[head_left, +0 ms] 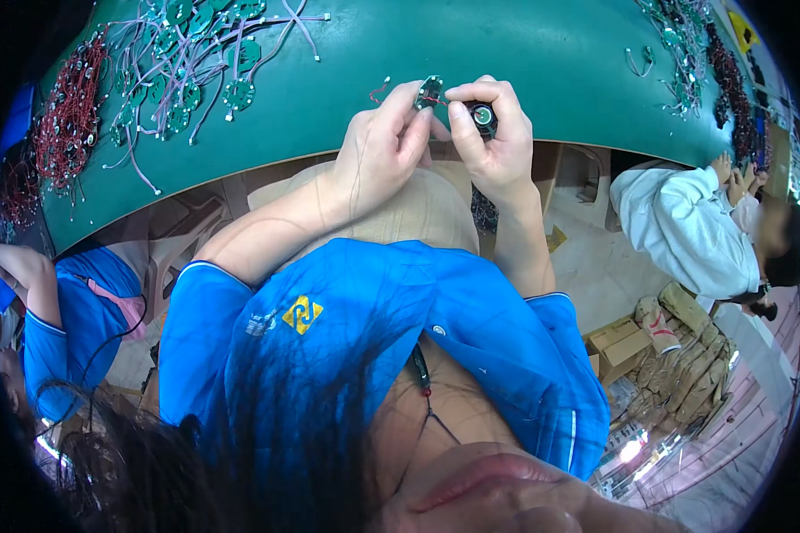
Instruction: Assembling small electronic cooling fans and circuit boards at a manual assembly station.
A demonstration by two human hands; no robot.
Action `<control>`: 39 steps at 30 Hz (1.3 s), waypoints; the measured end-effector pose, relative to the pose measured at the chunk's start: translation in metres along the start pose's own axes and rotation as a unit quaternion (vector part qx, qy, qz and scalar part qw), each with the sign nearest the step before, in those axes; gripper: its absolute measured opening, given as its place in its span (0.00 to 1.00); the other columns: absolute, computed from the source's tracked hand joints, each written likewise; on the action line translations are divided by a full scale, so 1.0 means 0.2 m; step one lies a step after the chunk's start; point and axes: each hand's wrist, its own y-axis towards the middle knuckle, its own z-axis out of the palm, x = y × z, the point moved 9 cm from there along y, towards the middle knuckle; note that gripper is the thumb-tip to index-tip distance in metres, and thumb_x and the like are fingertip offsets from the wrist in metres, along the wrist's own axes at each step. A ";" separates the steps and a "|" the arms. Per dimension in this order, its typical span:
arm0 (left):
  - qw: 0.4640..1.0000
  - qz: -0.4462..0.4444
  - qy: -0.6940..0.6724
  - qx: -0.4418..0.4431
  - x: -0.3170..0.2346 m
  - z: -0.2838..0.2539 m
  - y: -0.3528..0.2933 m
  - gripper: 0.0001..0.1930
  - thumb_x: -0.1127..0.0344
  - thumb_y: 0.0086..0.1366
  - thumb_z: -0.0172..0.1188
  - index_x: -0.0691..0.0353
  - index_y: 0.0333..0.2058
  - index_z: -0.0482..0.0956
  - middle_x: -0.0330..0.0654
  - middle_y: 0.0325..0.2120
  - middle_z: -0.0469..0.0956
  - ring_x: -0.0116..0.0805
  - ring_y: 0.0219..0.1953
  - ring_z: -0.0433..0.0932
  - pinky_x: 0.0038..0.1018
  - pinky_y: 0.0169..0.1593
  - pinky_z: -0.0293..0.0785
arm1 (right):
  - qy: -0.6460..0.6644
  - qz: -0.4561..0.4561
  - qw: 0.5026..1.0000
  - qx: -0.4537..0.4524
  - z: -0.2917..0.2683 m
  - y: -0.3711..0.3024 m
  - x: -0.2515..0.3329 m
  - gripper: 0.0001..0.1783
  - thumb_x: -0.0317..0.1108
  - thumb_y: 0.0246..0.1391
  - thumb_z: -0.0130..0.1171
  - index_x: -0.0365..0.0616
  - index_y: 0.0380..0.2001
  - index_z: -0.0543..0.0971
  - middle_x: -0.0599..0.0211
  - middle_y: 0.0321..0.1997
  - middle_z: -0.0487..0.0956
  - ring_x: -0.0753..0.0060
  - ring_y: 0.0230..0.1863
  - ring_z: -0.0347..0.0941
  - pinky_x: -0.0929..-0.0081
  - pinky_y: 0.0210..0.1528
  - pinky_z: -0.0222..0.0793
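Above the near edge of the green tabletop (pixel 347 62), both my hands are raised close together. My left hand (pixel 378 151) pinches a small dark-green circuit board (pixel 429 91) between thumb and fingers. From the board's left side a short twisted red wire (pixel 380 91) sticks out with a small pale end. My right hand (pixel 498 147) wraps its fingers round a black cylindrical thing with a round, greenish end face (pixel 484 116); its exact kind is unclear. The right thumb and forefinger close at the red wire beside the board, and the fingertips partly hide the contact.
Bundled red wires (pixel 69 111) lie at the far left, beside round green boards with pale cables (pixel 182 93). More boards and cables (pixel 680 58) and dark red wires (pixel 729 98) lie at right. Co-workers sit left (pixel 80 311) and right (pixel 676 222). A cardboard box (pixel 618 346) stands on the floor.
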 end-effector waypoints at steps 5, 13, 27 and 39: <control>1.000 0.008 -0.009 0.008 -0.02 0.01 -0.02 0.13 0.77 0.65 0.45 0.68 0.49 0.66 0.39 0.20 0.76 0.25 0.17 0.75 0.15 0.18 0.65 | 0.041 0.030 0.998 0.021 0.01 0.00 -0.02 0.07 0.24 0.50 0.54 0.41 0.34 0.71 0.65 0.29 0.73 0.74 0.23 0.66 0.81 0.24 0.63; 0.999 -0.028 -0.035 0.011 0.02 0.02 -0.03 0.13 0.76 0.65 0.45 0.68 0.49 0.65 0.40 0.18 0.74 0.25 0.17 0.75 0.16 0.18 0.65 | 0.028 0.013 1.000 0.004 0.04 -0.01 -0.04 0.07 0.24 0.51 0.53 0.41 0.36 0.72 0.67 0.30 0.71 0.77 0.24 0.61 0.82 0.26 0.59; 0.999 -0.039 -0.016 0.002 0.01 0.01 -0.05 0.10 0.74 0.68 0.43 0.66 0.47 0.66 0.41 0.23 0.74 0.25 0.22 0.74 0.17 0.23 0.70 | -0.047 -0.089 0.995 -0.024 0.07 -0.03 0.01 0.09 0.22 0.51 0.54 0.41 0.37 0.71 0.66 0.29 0.71 0.77 0.23 0.65 0.82 0.25 0.63; 0.990 -0.075 -0.109 0.047 0.06 -0.01 -0.03 0.08 0.70 0.68 0.46 0.68 0.40 0.70 0.41 0.24 0.75 0.25 0.26 0.71 0.17 0.29 0.68 | 0.247 0.183 0.951 -0.026 0.08 -0.09 -0.18 0.05 0.25 0.55 0.53 0.40 0.36 0.72 0.68 0.34 0.71 0.82 0.29 0.65 0.87 0.34 0.62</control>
